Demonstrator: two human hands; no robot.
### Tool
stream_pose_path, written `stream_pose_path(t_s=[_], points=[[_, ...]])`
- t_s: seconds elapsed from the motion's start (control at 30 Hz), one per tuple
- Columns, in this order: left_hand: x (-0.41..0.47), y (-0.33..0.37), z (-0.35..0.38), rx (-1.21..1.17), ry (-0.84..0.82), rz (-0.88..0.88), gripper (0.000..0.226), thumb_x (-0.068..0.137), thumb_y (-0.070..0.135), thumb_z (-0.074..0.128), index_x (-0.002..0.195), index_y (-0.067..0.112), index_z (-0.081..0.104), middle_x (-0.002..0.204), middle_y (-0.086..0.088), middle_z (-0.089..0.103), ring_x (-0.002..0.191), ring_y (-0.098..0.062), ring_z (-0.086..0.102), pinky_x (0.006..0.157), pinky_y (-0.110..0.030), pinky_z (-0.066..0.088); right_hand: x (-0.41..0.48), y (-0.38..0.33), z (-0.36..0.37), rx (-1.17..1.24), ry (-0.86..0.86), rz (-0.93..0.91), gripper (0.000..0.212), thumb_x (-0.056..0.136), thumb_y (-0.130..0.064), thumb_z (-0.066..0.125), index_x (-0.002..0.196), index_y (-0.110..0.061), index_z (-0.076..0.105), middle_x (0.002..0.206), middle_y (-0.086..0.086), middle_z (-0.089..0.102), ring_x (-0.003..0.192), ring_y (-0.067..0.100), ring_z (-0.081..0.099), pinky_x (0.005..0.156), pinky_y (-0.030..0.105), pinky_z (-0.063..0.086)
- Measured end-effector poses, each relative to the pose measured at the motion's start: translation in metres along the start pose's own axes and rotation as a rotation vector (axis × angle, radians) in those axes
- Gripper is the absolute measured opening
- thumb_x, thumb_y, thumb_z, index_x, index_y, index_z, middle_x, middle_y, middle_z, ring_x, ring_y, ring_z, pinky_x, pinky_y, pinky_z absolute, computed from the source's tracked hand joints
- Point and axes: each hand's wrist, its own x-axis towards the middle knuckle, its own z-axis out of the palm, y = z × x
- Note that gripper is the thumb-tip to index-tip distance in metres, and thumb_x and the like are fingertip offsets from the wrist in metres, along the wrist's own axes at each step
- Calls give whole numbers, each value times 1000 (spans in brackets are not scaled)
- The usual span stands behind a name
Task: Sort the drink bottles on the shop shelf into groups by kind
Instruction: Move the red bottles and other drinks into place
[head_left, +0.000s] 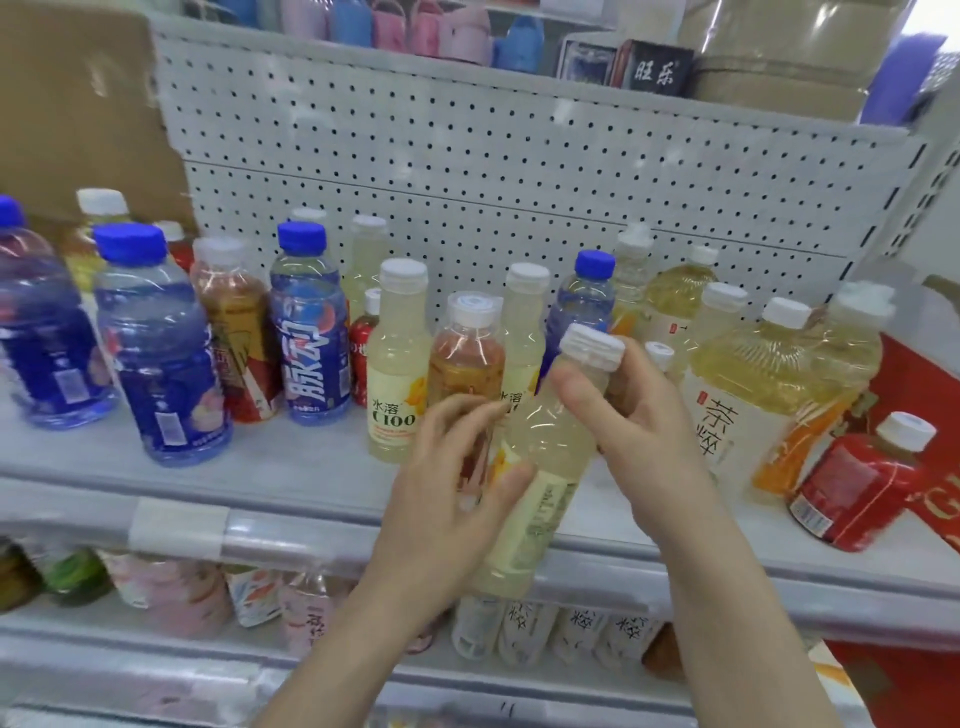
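Observation:
A pale yellow lemon drink bottle (540, 457) with a white cap is tilted in front of the shelf edge. My left hand (447, 499) curls round its lower body and my right hand (634, 415) grips its neck just under the cap. Behind it stand a matching C100 lemon bottle (397, 364) and an amber drink bottle (467, 353). Blue sports drink bottles (156, 343) stand at the left, one more (311, 322) beside them. Yellow tea bottles (753, 384) stand at the right, with a red-labelled bottle (857, 488) leaning at the far right.
The grey shelf (291, 467) has a pegboard back wall (467, 156). A lower shelf holds pink and white bottles (311, 608). Boxes and pastel cups sit on the shelf above. A cardboard box (78, 104) stands at the upper left.

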Motion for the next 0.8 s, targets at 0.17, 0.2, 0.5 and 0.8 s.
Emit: stream_pose_path(t_s=[0.17, 0.2, 0.5, 0.8], points=[[42, -12, -12, 254, 227, -73, 74, 77, 48, 73, 139, 26, 40, 133, 6, 47, 122, -11, 47, 105, -38, 45, 19, -7, -22, -71, 73, -47, 21, 93, -38, 71, 111, -28, 65, 102, -5, 73, 93, 17, 70, 86, 50, 57], [47, -14, -6, 326, 230, -75, 78, 76, 48, 75, 141, 23, 39, 135, 4, 46, 124, -13, 45, 107, -36, 42, 23, -8, -23, -112, 93, -73, 25, 90, -42, 70, 110, -28, 64, 101, -5, 72, 92, 17, 69, 84, 51, 57], [43, -10, 22, 303, 369, -65, 85, 70, 37, 84, 139, 26, 34, 132, 5, 41, 113, -6, 49, 87, -25, 44, 39, 18, -19, -307, 42, -65, 38, 91, -44, 69, 125, -36, 54, 101, -28, 66, 94, -4, 65, 80, 30, 54], [17, -12, -51, -105, 545, -155, 77, 77, 23, 81, 140, 37, 37, 128, 13, 57, 115, -5, 57, 100, -37, 49, 54, 10, 12, -411, -43, -73, 45, 93, -39, 67, 134, -33, 50, 103, -23, 62, 94, 6, 65, 82, 39, 56]])
